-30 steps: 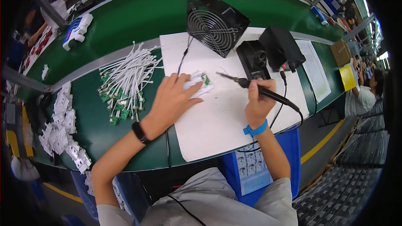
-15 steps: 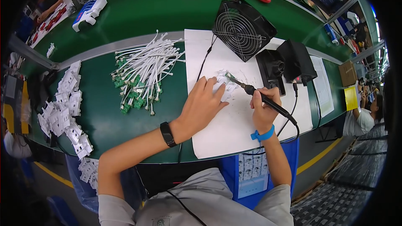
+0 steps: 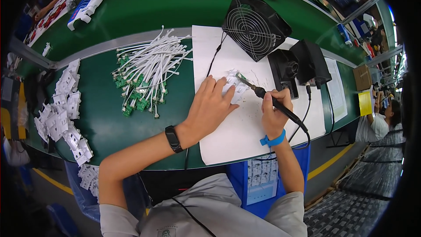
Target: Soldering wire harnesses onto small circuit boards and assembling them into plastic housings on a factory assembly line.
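Observation:
A white plastic part (image 3: 240, 91) lies on the white sheet (image 3: 228, 140), with a small green circuit board (image 3: 240, 76) at its far end. My left hand (image 3: 209, 105), its wrist in a black band, holds the part steady from the left with its fingertips. In my right hand (image 3: 275, 109), a soldering iron (image 3: 262, 93) is gripped like a pen, its tip at the green board. Whether the tip touches a joint is too small to tell. A blue strap (image 3: 274, 139) circles my right wrist.
Left of the sheet lies a pile of white cables with green boards (image 3: 151, 68); farther left, stacked white plastic parts (image 3: 59, 120). Beyond my hands stand a black fan (image 3: 254, 28), an iron holder (image 3: 284, 72) and a black power box (image 3: 311, 63). The iron's cord (image 3: 302, 125) loops right.
The view has shifted slightly. Both hands keep nearly the same places, and the soldering iron's tip stays at the green board.

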`<state>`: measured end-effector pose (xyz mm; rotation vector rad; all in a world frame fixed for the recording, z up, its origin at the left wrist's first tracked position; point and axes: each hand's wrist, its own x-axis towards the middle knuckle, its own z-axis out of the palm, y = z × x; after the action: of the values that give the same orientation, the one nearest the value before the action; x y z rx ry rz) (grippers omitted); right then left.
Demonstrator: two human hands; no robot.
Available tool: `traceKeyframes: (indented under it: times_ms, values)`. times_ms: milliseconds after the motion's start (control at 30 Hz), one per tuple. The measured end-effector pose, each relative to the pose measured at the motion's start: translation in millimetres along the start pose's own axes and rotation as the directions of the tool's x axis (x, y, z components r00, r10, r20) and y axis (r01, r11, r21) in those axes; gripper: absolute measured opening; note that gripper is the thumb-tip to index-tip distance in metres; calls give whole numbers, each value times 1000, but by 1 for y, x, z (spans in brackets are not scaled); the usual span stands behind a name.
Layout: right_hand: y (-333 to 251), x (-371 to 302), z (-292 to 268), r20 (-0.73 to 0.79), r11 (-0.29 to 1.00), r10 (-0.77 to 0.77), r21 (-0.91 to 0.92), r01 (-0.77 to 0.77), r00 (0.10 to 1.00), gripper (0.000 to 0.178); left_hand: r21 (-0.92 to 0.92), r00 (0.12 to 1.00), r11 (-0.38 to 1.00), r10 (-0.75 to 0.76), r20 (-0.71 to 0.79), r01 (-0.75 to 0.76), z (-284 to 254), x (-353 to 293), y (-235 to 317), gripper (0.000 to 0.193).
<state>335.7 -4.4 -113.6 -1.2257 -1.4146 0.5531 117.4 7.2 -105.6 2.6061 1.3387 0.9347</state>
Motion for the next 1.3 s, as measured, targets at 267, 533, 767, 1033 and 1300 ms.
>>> traceKeyframes:
  times_ms: [267,533,767,1033,1300]
  values:
    - [2,-4,-6,-155,997,-37,62,47,987,18,8,1000,1000,0,-14,1,1,0,0,47]
    - [-9,0,0,-145,988,-132,58,142,981,20,16,999,1000,12,-31,-12,3,-3,-3,47]
    - [-12,-2,0,-92,992,-121,17,123,988,20,21,999,1000,20,-27,-20,2,-1,-3,48]
    - [-8,-1,-30,-268,980,-193,2,201,944,16,25,999,999,25,29,-26,1,-2,-3,51]
    - [5,57,-92,-481,936,-286,-324,135,829,18,40,999,998,39,12,-39,-3,-4,-5,50]
